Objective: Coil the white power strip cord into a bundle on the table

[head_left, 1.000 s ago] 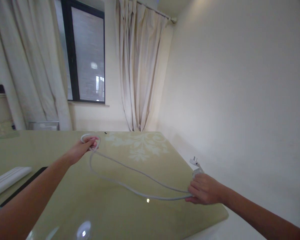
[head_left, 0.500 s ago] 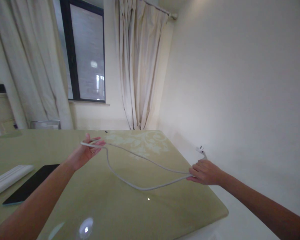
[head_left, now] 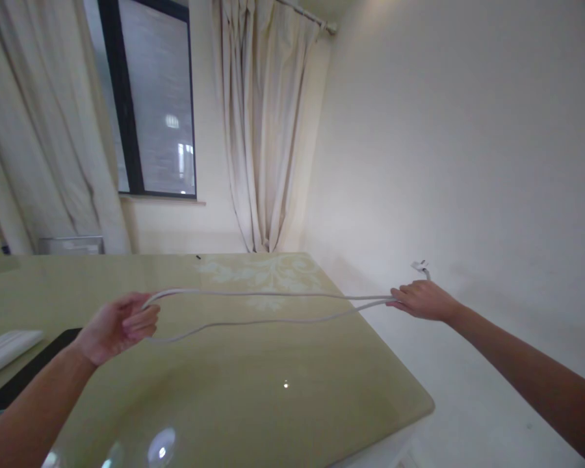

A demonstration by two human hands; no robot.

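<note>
A white power cable [head_left: 268, 296] is stretched in a long doubled loop above a glossy green table [head_left: 253, 396]. My left hand [head_left: 119, 325] is curled round the bend of the loop at the left. My right hand [head_left: 422, 300] is closed on both strands beyond the table's right edge. The white plug [head_left: 420, 266] sticks up just above that hand. Both strands hang in the air, nearly taut, and the lower one sags slightly.
A black tablet [head_left: 26, 377] and a white keyboard [head_left: 4, 348] lie at the table's left. A window [head_left: 149, 97] with cream curtains [head_left: 263, 123] stands behind. A plain white wall [head_left: 468, 162] runs along the right, close to the table edge.
My hands have drawn apart and lifted. The cable, slack on the table a second ago, is now pulled nearly straight in the air. My right hand moved right and up, past the table edge.
</note>
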